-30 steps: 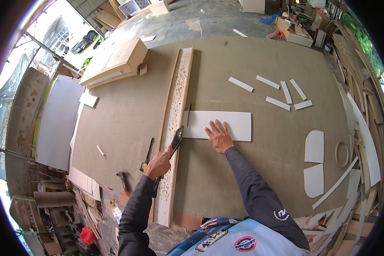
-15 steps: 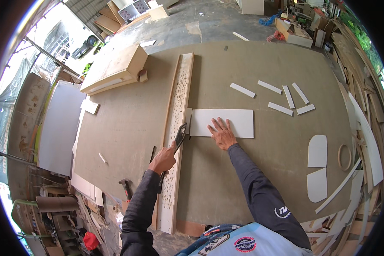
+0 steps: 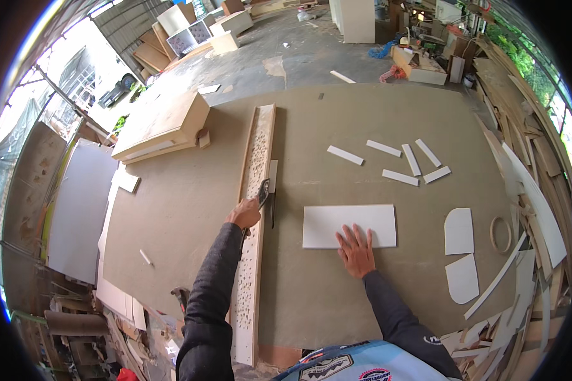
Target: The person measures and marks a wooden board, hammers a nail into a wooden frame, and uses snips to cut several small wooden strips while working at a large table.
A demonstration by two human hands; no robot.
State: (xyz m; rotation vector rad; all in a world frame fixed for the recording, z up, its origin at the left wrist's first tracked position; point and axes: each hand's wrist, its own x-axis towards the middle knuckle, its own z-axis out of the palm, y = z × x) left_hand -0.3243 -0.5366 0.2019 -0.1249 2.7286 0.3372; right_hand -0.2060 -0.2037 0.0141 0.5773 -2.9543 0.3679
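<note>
My left hand [image 3: 245,214] is closed around a long black hand tool [image 3: 264,192] whose exact kind I cannot make out. It is held over a long, narrow wooden board [image 3: 251,279] with raised edges and many small holes, lying from near to far. A thin dark part of the tool shows along the board's right side, beside a small pale piece [image 3: 272,174]. My right hand [image 3: 357,253] lies with fingers spread on the near edge of a white rectangular panel [image 3: 324,227]. The panel rests flat on the brown worktable [image 3: 337,305], apart from the board.
Several white strips [image 3: 382,148] lie at the far right. Two white pieces with rounded corners [image 3: 459,232] and a ring [image 3: 501,235] lie nearer. A wooden box [image 3: 162,127] stands far left; a hammer [image 3: 180,296] lies near left. Offcuts [image 3: 521,305] heap up on the right.
The white panel has slid right and toward me under my right hand, away from the long board. My left hand keeps its hold on the black tool. The view has shifted slightly.
</note>
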